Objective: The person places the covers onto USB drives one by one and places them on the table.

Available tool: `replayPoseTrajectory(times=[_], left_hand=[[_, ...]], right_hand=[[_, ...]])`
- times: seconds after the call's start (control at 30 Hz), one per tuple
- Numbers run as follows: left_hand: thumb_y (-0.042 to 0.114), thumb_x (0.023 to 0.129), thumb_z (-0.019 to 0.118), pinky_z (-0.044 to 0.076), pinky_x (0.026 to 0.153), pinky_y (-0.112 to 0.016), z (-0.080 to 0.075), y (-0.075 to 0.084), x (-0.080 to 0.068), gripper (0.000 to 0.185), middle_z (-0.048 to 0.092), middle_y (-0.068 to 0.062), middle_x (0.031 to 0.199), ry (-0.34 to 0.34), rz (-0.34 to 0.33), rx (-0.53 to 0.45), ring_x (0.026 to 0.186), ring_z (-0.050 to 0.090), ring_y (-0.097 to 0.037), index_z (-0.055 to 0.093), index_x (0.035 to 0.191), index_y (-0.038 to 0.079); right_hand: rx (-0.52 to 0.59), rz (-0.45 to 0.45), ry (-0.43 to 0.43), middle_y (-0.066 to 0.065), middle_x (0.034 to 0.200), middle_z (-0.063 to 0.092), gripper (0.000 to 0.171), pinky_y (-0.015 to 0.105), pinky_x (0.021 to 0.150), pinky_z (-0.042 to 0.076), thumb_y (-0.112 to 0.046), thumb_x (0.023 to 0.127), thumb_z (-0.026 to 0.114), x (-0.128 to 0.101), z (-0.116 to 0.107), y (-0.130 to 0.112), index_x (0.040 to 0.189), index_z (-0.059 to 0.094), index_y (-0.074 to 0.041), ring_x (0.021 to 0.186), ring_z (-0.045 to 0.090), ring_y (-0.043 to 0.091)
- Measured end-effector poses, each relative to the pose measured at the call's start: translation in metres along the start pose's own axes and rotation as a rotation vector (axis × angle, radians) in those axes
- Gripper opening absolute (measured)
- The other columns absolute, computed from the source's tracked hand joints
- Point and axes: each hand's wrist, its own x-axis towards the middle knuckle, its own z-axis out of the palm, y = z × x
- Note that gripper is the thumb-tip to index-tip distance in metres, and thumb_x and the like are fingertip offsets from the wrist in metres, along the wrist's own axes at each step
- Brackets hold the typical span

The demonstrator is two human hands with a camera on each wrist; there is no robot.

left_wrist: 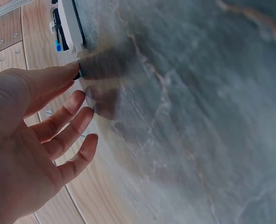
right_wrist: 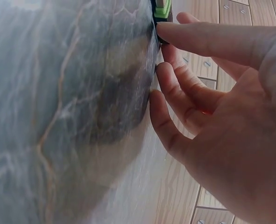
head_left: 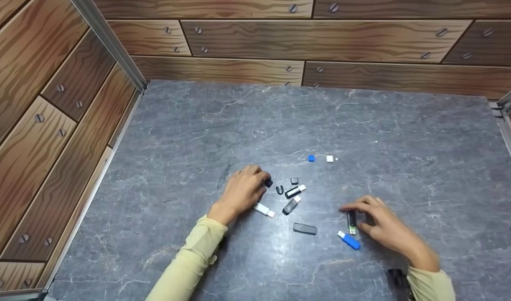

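Left hand [head_left: 242, 190] relaxed, fingertips touching black cap [head_left: 268, 182]; right hand [head_left: 378, 223] loose, touching green-tipped stick [head_left: 352, 222]. Risk: small caps skidding across worktop [head_left: 405, 125], stick nudging blue stick [head_left: 349, 240].

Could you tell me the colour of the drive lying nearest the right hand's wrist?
Blue drive; head view.

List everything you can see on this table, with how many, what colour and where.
Blue cap: 1, blue, far middle.
White cap: 1, white, beside the blue cap.
Black caps: 2, black, centre, just right of the left hand.
Black-and-white drives: 2, black with white ends, centre.
White drive: 1, white, below the left hand.
Black drive: 1, black, near middle.
Blue drive: 1, blue, near right.
Green-tipped drive: 1, black and green, at the right fingers.
Table: 1, grey marble.
Left hand: on a small black piece.
Right hand: touching the green-tipped drive.
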Motion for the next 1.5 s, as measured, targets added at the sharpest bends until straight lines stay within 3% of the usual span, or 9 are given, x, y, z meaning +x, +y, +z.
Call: replayPoseTrajectory(times=[0.27, 0.6, 0.8, 1.07, 1.37, 1.5], left_hand=[[0.022, 0.097, 0.075, 0.055, 0.100, -0.044, -0.001, 0.007, 0.005, 0.033, 0.069, -0.005, 0.122, -0.041, 0.013, -0.010, 0.115, 0.064, -0.025, 0.072, 0.130, 0.018], [0.021, 0.097, 0.075, 0.054, 0.106, -0.043, 0.002, 0.013, 0.010, 0.030, 0.068, -0.002, 0.127, -0.058, 0.114, -0.013, 0.122, 0.062, -0.023, 0.075, 0.127, 0.021], [0.017, 0.097, 0.074, 0.052, 0.111, -0.040, 0.003, 0.015, 0.013, 0.030, 0.068, -0.002, 0.128, -0.097, 0.143, -0.048, 0.122, 0.062, -0.021, 0.075, 0.127, 0.022], [0.022, 0.097, 0.074, 0.053, 0.107, -0.040, 0.005, 0.016, 0.015, 0.026, 0.068, -0.002, 0.127, -0.117, 0.139, -0.042, 0.119, 0.061, -0.021, 0.077, 0.123, 0.021], [0.030, 0.098, 0.075, 0.052, 0.100, -0.040, 0.005, 0.017, 0.015, 0.019, 0.071, 0.000, 0.119, -0.047, 0.177, 0.019, 0.112, 0.065, -0.020, 0.076, 0.112, 0.018], [0.031, 0.098, 0.075, 0.047, 0.112, -0.047, 0.007, 0.016, 0.015, 0.018, 0.076, 0.002, 0.110, 0.019, 0.205, 0.042, 0.109, 0.069, -0.020, 0.074, 0.107, 0.016]], right_hand=[[0.019, 0.043, -0.031, -0.002, 0.117, 0.064, 0.052, 0.041, 0.097, 0.045, 0.009, 0.083, 0.075, 0.001, 0.001, 0.000, 0.123, 0.077, -0.025, 0.114, 0.055, 0.024], [0.036, 0.072, -0.036, 0.001, 0.117, 0.064, 0.038, 0.044, 0.097, 0.044, 0.005, 0.086, 0.077, 0.002, 0.003, -0.001, 0.110, 0.081, -0.024, 0.115, 0.054, 0.026], [0.038, 0.077, -0.016, -0.002, 0.114, 0.065, 0.035, 0.036, 0.093, 0.043, 0.002, 0.086, 0.079, 0.002, 0.004, -0.001, 0.109, 0.081, -0.024, 0.110, 0.052, 0.021], [0.068, 0.079, -0.007, -0.006, 0.106, 0.067, 0.032, 0.028, 0.086, 0.043, 0.001, 0.085, 0.080, 0.002, 0.004, 0.000, 0.107, 0.081, -0.023, 0.101, 0.054, 0.013], [0.082, 0.076, 0.008, -0.007, 0.096, 0.066, 0.024, 0.024, 0.079, 0.044, -0.007, 0.085, 0.085, 0.003, 0.006, 0.002, 0.106, 0.079, -0.017, 0.089, 0.054, 0.007], [0.071, 0.080, 0.017, -0.006, 0.096, 0.067, 0.022, 0.024, 0.079, 0.047, -0.010, 0.086, 0.085, 0.004, 0.007, 0.003, 0.106, 0.078, -0.015, 0.089, 0.055, 0.007]])
